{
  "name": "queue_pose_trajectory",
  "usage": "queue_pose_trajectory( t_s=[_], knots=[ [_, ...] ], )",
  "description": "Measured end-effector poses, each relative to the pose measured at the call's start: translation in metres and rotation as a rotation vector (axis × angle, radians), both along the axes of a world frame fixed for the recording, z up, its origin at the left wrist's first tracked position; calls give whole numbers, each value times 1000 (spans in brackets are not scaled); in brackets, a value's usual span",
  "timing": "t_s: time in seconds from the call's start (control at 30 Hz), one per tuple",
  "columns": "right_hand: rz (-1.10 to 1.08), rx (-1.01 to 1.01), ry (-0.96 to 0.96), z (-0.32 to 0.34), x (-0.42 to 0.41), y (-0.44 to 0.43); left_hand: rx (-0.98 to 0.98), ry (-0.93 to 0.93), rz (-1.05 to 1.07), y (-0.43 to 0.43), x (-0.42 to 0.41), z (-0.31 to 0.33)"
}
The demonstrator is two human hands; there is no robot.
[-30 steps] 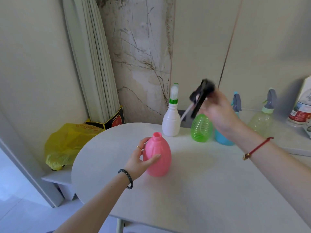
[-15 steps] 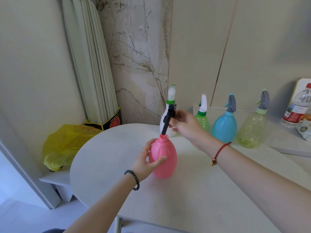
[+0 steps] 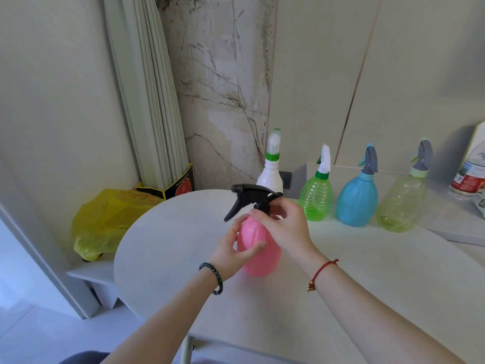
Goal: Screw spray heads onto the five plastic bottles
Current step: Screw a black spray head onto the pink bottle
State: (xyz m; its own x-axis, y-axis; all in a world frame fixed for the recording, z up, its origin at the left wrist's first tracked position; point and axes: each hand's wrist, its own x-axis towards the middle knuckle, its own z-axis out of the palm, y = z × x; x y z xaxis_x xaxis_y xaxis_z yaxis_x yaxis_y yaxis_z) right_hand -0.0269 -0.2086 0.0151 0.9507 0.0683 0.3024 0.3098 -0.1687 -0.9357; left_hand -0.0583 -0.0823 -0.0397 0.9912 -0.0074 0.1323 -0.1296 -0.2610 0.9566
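Standing upright near the middle of the frame on the round pale grey desk, the pink translucent plastic bottle carries a black plastic trigger spray head on its neck, nozzle pointing toward the left of the frame. The left hand wraps the bottle's body from the left, its grip closed on it with the thumb across the front; a gold ring sits on one finger and a dark beaded bracelet on the wrist. The right hand closes its fingertips on the collar of the spray head where it meets the bottle neck; a red cord bracelet circles that wrist. Along the back, from centre to right of the frame, stand a white opaque bottle, a ribbed bright green bottle, a blue bottle and a pale yellow-green clear bottle, each topped with a spray head. A crumpled yellow plastic bag lies at the left.
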Motion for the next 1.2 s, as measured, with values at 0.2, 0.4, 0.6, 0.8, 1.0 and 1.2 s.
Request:
queue_pose_trajectory(
  t_s=[0.2,0.4,0.6,0.8,1.0,1.2],
  knots=[
    [45,36,69,-2,-3,3,18,10,-7,0,0,1],
    [254,69,41,5,-1,-14,7,-12,-1,-1,-1,2],
    [154,-13,33,6,3,-9,16,-19,-7,-1,-1,3],
    [170,-63,31,7,2,-9,11,-10,-2,0,-1,1],
    [269,-65,13,19,6,-18,-11,-14,-16,-1,-1,3],
    [366,-76,11,19,10,-21,-19,-18,-12,-1,-1,1]
  ],
)
